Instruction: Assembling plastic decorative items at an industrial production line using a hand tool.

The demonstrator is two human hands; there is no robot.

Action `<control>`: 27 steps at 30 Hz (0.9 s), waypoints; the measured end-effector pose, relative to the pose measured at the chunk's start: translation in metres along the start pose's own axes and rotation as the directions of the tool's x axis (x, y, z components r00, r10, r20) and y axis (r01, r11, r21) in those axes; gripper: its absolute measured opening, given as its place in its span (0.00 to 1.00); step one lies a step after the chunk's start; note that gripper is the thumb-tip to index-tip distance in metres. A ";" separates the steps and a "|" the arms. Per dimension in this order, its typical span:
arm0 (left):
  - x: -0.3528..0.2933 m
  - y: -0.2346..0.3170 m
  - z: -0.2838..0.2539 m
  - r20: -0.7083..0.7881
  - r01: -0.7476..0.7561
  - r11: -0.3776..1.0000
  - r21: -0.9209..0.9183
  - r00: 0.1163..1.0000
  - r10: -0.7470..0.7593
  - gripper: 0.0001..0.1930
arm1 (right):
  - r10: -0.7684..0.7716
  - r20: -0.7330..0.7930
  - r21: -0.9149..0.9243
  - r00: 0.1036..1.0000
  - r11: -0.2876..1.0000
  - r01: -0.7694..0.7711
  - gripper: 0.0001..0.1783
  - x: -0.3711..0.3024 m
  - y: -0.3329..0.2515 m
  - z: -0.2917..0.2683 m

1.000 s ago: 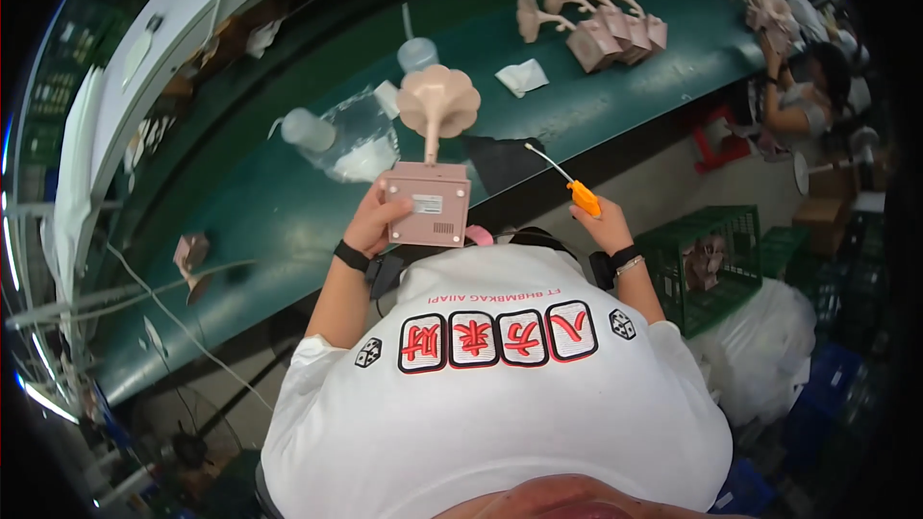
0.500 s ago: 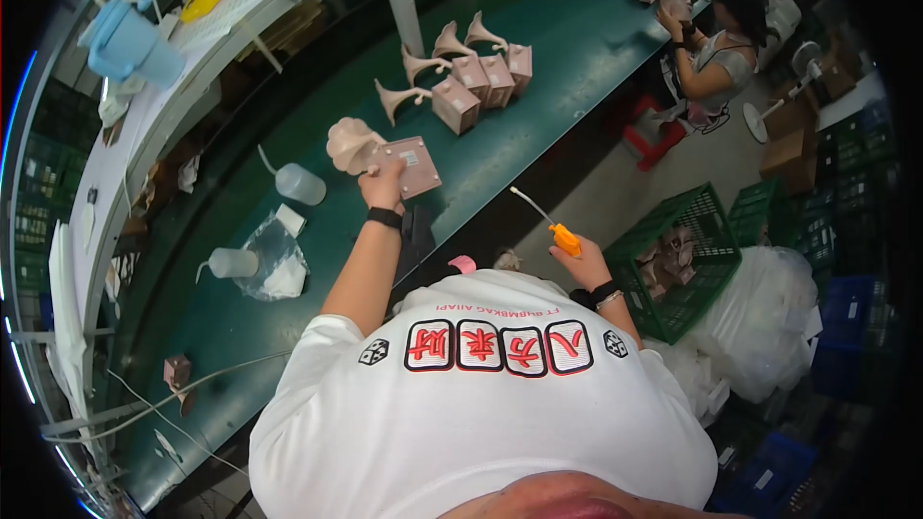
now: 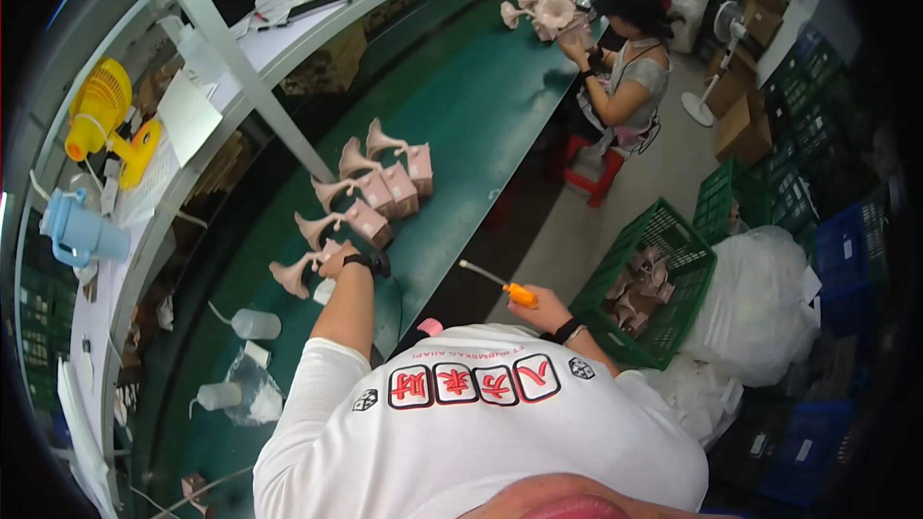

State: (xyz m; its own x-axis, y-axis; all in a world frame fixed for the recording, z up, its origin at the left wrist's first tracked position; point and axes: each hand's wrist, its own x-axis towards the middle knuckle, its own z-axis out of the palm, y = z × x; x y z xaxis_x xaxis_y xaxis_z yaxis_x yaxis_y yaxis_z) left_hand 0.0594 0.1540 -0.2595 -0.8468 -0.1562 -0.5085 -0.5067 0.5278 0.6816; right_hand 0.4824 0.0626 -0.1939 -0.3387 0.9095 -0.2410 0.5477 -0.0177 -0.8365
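On the green bench, my left hand (image 3: pixel 336 260) is closed around a pink gramophone-shaped ornament (image 3: pixel 292 278). Its flared horn points left, and my hand and wrist hide most of its box. Just beyond it stands a row of several matching pink gramophone ornaments (image 3: pixel 369 220), horns to the left. Off the bench's near edge, my right hand (image 3: pixel 546 311) grips an orange-handled tool (image 3: pixel 521 295). A long thin shaft with a pale tip runs from its handle toward the bench; its exact kind is unclear.
Soft plastic bottles (image 3: pixel 256 324) with bent spouts and a clear bag (image 3: pixel 258 386) lie to the left. A green crate (image 3: pixel 663 332) of pink parts stands on the right beside plastic-wrapped goods (image 3: pixel 755 312). A co-worker (image 3: pixel 630 77) sits at the far end. A metal post (image 3: pixel 240 62) rises beyond the bench.
My left hand has brought the ornament, earlier held tilted with its base showing, down to the near end of the row. The right hand still holds the tool. The view has shifted.
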 end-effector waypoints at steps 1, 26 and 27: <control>0.002 0.000 0.008 0.014 -0.002 1.000 -0.007 1.000 0.002 0.45 | -0.006 0.024 -0.013 1.000 1.000 0.007 0.15 0.003 0.003 -0.001; -0.018 -0.032 0.002 0.236 -0.443 0.887 0.132 0.883 0.406 0.51 | -0.027 0.216 0.079 0.976 0.997 0.010 0.14 0.019 0.013 -0.020; -0.021 -0.031 0.000 0.268 -0.444 0.886 0.134 0.877 0.399 0.51 | -0.017 0.217 0.101 0.976 0.995 -0.005 0.13 0.017 0.011 -0.020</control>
State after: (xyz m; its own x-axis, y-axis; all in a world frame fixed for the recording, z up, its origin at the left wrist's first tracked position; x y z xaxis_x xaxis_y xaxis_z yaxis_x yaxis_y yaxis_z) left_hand 0.0934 0.1408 -0.2700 -0.9014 0.2975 -0.3146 -0.0510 0.6486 0.7595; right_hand 0.4979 0.0856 -0.1977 -0.5059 0.7980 -0.3276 0.4693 -0.0641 -0.8807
